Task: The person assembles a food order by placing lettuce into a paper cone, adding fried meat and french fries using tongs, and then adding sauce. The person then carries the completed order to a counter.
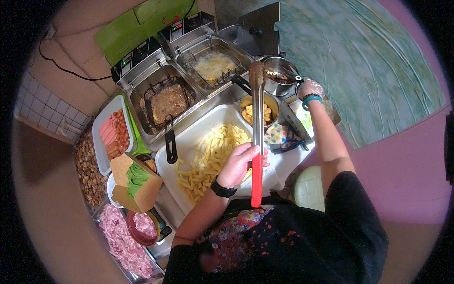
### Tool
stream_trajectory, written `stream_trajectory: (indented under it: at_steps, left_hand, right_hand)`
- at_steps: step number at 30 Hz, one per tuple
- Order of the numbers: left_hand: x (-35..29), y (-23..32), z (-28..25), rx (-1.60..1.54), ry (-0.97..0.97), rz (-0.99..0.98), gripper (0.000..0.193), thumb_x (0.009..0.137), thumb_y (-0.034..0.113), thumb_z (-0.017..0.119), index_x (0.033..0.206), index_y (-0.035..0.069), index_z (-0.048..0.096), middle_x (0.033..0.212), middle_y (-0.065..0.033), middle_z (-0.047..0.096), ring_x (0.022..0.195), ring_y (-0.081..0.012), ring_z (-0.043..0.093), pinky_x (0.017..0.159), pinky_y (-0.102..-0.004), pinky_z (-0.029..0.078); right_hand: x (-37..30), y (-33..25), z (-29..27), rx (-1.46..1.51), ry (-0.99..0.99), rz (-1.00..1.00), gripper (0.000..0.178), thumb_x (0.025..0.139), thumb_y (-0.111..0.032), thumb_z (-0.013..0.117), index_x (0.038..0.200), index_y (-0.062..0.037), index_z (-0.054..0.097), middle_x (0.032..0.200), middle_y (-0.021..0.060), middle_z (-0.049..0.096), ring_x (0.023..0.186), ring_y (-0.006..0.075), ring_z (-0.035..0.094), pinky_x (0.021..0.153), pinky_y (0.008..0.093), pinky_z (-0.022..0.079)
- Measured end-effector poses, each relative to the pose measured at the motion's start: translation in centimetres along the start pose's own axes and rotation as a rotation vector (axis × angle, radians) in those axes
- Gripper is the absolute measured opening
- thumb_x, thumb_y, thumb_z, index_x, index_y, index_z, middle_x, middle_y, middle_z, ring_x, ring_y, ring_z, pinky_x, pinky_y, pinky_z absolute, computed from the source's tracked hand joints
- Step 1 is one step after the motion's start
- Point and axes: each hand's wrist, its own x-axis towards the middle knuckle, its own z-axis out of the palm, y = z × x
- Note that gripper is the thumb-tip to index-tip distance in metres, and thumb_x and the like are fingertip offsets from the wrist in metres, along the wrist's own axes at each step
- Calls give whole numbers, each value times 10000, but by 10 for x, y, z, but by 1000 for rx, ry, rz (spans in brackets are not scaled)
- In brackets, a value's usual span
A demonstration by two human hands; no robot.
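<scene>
Red-handled tongs [258, 123] loom closest to us, tips pointing away from the body, and the left hand [240, 165] has its grip closed around them near where red meets metal. Over on the right, the right hand [312, 89], in a clear glove, has its grip closed on a black-handled tool [299, 79], perhaps scissors, beside the rim of a steel pot [279, 89] with dark contents. Good form here, I'd say, means the working end low inside that rim, the wrist loose, and those long tongs clear of the pot! Next out comes a smaller pan of yellow pieces [257, 113], then the white tray [223, 113] piled with pale fries [213, 154]; beyond them, one fryer bubbles around its basket [215, 65], and its neighbour's basket [169, 102] holds brown food.
</scene>
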Motion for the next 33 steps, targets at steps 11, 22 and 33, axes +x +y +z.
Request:
stream_trajectory:
  at_steps: [11, 22, 33]
  left_hand:
    - [-7, 0, -25, 158, 86, 163, 206, 892, 164, 449, 965, -16, 518, 874, -51, 575, 796, -103, 537, 754, -248, 436]
    - [-6, -2, -24, 238, 108, 142, 208, 888, 176, 455, 927, -12, 535, 859, -52, 583, 804, -106, 534, 755, -244, 420]
    - [-10, -14, -31, 362, 149, 187, 250, 889, 180, 441, 985, -29, 538, 891, -76, 586, 825, -140, 544, 773, -258, 422]
  right_hand:
    - [-127, 37, 18, 531, 30, -178, 341, 708, -184, 575, 1019, -45, 548, 812, 224, 595, 771, 367, 582, 688, 428, 472]
    - [-171, 25, 81, 243, -314, -98, 359, 781, -231, 505, 1104, -73, 490, 924, 207, 589, 885, 352, 561, 783, 428, 438]
    - [-181, 34, 83, 92, -144, -250, 290, 802, -283, 486, 1002, -85, 558, 865, 190, 590, 824, 328, 566, 762, 414, 441]
